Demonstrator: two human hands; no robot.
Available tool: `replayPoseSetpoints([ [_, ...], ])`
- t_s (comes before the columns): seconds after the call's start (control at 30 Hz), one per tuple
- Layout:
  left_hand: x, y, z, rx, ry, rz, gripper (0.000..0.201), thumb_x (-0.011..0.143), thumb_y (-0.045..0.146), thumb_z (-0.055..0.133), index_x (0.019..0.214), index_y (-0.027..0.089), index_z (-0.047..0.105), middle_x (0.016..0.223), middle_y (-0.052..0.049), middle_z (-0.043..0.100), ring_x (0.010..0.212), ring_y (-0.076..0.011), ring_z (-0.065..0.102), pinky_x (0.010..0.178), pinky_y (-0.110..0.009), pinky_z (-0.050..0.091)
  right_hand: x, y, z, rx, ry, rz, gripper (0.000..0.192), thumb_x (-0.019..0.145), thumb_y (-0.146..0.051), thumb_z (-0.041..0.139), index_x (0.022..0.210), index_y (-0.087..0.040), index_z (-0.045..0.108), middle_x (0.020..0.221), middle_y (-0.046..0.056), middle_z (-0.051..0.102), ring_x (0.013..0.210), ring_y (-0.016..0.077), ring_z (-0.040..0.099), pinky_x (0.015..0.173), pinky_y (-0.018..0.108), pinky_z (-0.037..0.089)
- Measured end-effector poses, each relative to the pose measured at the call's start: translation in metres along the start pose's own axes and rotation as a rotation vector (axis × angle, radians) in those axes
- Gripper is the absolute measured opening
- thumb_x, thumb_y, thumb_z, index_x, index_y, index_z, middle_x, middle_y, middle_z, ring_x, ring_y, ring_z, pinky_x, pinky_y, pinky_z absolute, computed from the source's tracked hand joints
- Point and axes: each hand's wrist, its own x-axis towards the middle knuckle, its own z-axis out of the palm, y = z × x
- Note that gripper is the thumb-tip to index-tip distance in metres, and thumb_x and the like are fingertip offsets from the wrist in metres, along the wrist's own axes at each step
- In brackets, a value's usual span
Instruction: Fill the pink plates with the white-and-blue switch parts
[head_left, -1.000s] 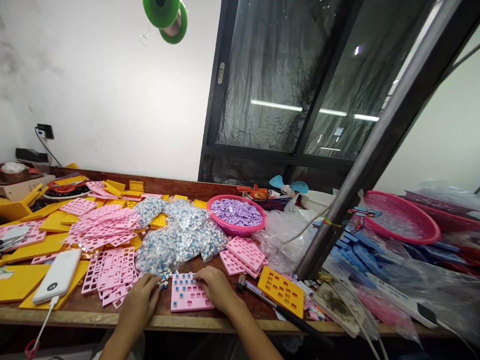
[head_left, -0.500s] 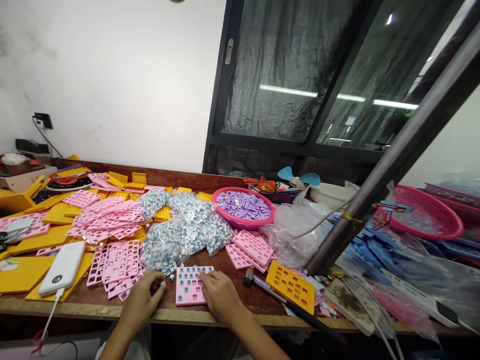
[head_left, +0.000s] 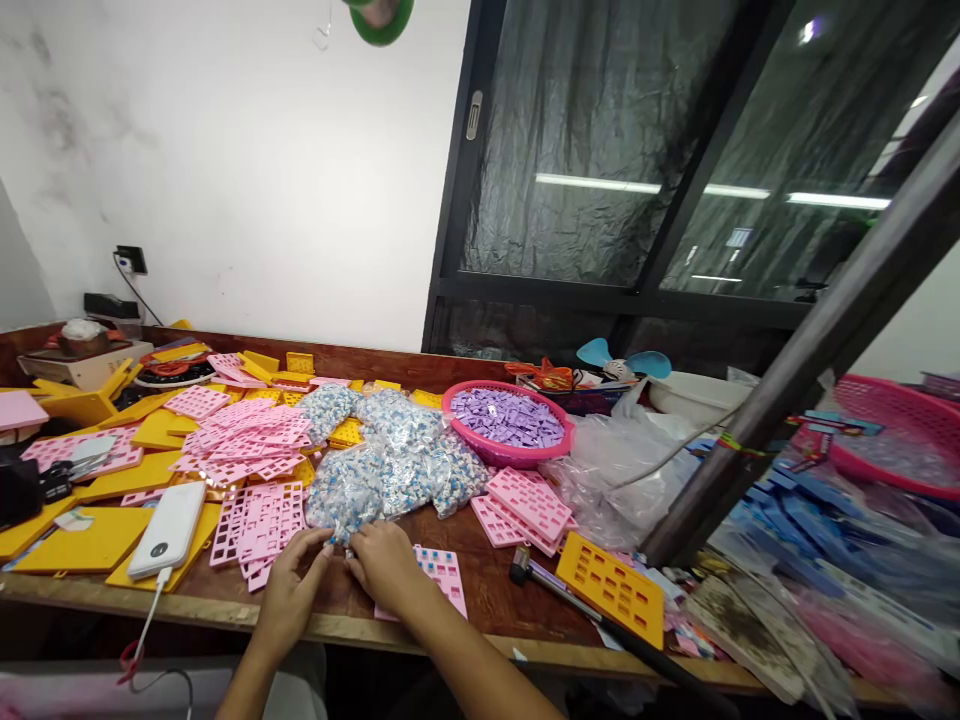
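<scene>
L hand (head_left: 291, 592) & R hand (head_left: 386, 563) at bagged switches (head_left: 346, 492) — pink plate (head_left: 444, 575) beside.

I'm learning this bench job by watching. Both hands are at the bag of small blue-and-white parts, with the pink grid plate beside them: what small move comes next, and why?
Probably carry one part to the pink grid plate: both the left hand and right hand meet at the bag of blue-and-white parts, and many plate slots look unfilled.

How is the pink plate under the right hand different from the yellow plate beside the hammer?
The pink plate carries small blue pieces in some holes; the yellow plate has only bare holes. The right hand partly covers the pink one; nothing touches the yellow one. Both lie flat on the wooden table.
</scene>
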Motion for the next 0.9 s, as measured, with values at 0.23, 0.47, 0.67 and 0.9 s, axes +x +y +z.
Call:
replayPoseSetpoints([
  [0.23, -0.004, -0.006, -0.001, -0.06, 0.018, 0.007, 0.04, 0.088, 0.056, 0.068, 0.102, 0.019, 0.073, 0.109, -0.01, 0.074, 0.108, -0.0251, 0.07, 0.1, -0.04, 0.057, 0.007, -0.008, 0.011, 0.006, 0.003, 0.077, 0.013, 0.092, -0.026, 0.069, 0.091, -0.016, 0.077, 0.095, 0.013, 0.078, 0.095, 0.0301, 0.07, 0.081, 0.036, 0.049],
  [0.47, -0.003, -0.005, -0.003, -0.059, -0.01, -0.009, 0.044, 0.087, 0.056, 0.069, 0.11, 0.02, 0.075, 0.114, -0.011, 0.076, 0.111, -0.0272, 0.071, 0.101, -0.043, 0.058, -0.018, -0.009, 0.001, 0.119, 0.04, 0.035, 0.016, 0.089, -0.023, 0.074, 0.105, -0.024, 0.074, 0.105, 0.005, 0.077, 0.104, 0.0254, 0.068, 0.09, 0.034, 0.047],
  [0.67, -0.007, 0.008, 0.001, -0.002, -0.052, 0.024, 0.04, 0.088, 0.057, 0.067, 0.103, 0.021, 0.079, 0.109, -0.01, 0.078, 0.105, -0.0278, 0.073, 0.096, -0.044, 0.061, -0.075, 0.031, -0.007, 0.432, 0.352, 0.194, 0.018, 0.098, -0.022, 0.062, 0.11, -0.023, 0.075, 0.103, 0.007, 0.073, 0.098, 0.0238, 0.066, 0.087, 0.035, 0.047],
  [0.9, -0.019, 0.041, 0.065, 0.129, -0.267, 0.282, 0.026, 0.096, 0.043, 0.061, 0.104, 0.026, 0.079, 0.105, -0.01, 0.079, 0.102, -0.0251, 0.072, 0.092, -0.04, 0.061, -0.114, 0.056, 0.007, 0.39, 0.372, 0.312, 0.007, 0.091, -0.017, 0.068, 0.092, -0.022, 0.074, 0.095, 0.006, 0.071, 0.093, 0.0245, 0.065, 0.083, 0.034, 0.046],
])
